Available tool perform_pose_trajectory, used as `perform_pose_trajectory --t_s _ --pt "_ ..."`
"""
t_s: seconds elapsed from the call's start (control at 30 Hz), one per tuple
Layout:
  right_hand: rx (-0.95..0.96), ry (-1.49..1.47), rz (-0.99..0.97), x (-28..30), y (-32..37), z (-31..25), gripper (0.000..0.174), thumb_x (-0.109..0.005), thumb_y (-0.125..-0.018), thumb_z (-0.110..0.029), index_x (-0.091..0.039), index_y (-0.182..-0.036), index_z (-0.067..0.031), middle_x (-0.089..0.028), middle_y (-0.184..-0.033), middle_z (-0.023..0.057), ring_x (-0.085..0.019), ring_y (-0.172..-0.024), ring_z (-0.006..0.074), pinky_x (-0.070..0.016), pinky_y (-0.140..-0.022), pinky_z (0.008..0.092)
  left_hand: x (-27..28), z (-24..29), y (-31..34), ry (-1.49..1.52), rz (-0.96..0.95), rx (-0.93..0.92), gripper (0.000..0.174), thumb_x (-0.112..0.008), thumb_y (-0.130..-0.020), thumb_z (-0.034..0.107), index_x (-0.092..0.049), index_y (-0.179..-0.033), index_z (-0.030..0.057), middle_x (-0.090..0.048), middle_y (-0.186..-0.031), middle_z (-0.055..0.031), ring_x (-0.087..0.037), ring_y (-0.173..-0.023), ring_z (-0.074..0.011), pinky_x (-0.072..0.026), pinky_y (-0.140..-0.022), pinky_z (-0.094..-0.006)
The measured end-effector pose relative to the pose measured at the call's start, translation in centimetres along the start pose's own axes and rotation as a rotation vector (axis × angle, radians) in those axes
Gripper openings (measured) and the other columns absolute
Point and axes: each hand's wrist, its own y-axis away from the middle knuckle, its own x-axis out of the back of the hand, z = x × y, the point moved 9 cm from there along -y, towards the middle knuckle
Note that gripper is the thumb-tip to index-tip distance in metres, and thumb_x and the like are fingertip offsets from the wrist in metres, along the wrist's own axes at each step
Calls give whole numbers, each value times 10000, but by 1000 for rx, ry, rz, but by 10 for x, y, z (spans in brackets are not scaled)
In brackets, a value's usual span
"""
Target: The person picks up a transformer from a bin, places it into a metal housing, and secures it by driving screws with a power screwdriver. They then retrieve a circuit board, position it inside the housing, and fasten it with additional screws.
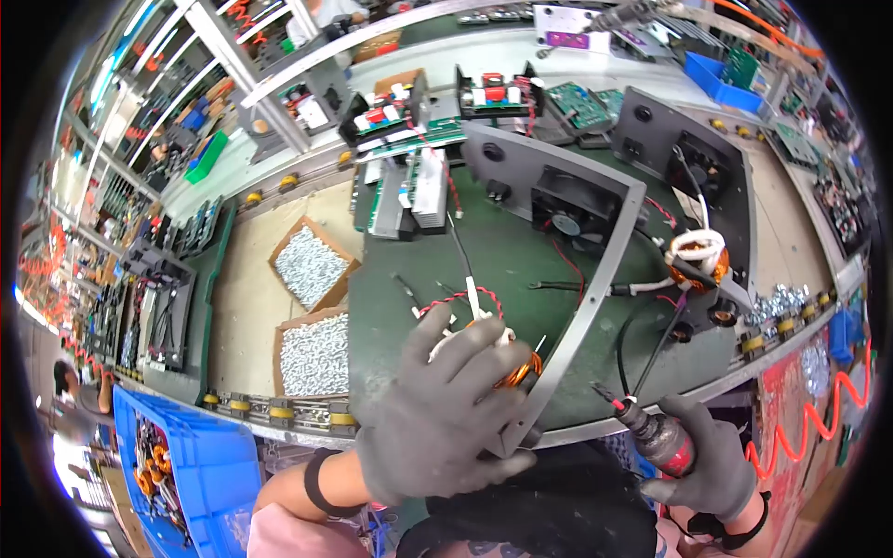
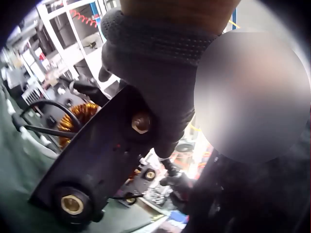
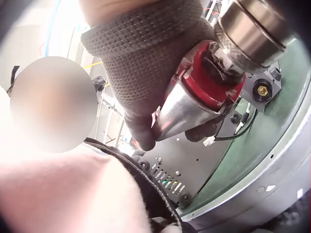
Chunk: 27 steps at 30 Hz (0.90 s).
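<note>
My gloved left hand (image 1: pixel 446 409) grips the near end of a grey metal chassis (image 1: pixel 595 279), its fingers spread toward a copper-wound coil (image 1: pixel 523 372). In the left wrist view, the dark underside of the chassis (image 2: pixel 97 150) shows round feet with brass centres. My gloved right hand (image 1: pixel 716 465) holds a red and silver power screwdriver (image 1: pixel 662 445) near the bench's front edge, its bit aimed up and left. The right wrist view shows the fingers wrapped around the screwdriver's silver body (image 3: pixel 189 114). A fan (image 1: pixel 566 223) is fixed in the upright chassis panel.
A second chassis (image 1: pixel 726 177) with a white-wrapped coil (image 1: pixel 698 256) stands to the right. Two boxes of screws (image 1: pixel 312 265) lie left of the green mat (image 1: pixel 391 298). Circuit boards with heat sinks (image 1: pixel 428 191) stand behind. A red coiled hose (image 1: pixel 828 428) hangs at the right.
</note>
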Motion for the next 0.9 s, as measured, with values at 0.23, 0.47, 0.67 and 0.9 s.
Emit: perform_pose_trajectory --t_s 0.23,0.47,0.67,0.9 --pt "-100 39 -36 -12 6 6 822 -867 -568 -382 -494 -1233 -75 -613 -629 141 -644 -591 359 -501 -544 414 -24 1 -26 -57 -242 -8 740 -777 -587 491 -581 -1185 103 -461 -1279 -114 -386 -1262 -340 -291 -1053 -541" --pt "-94 82 -94 -20 -2 1 871 -856 -581 -390 -470 -1287 -56 -616 -636 128 -633 -571 337 -484 -531 400 -25 -2 -25 14 -213 -1 708 -786 -552 441 -619 -1149 99 -484 -1277 -100 -410 -1220 -344 -324 -1007 -507" --pt "-97 353 -61 -19 -4 -21 881 -842 -572 -350 -462 -1298 -27 -604 -682 93 -609 -608 273 -447 -610 380 -26 -1 -24 67 -168 11 599 -761 -591 391 -622 -1086 83 -509 -1218 -70 -440 -1195 -285 -347 -975 -466" --pt "-107 506 -49 -12 -3 -28 853 -814 -599 -282 -446 -1322 -21 -575 -680 68 -587 -621 242 -420 -620 376 -26 2 -26 79 -152 10 553 -762 -564 353 -634 -1018 65 -539 -1163 -53 -486 -1138 -247 -354 -946 -446"
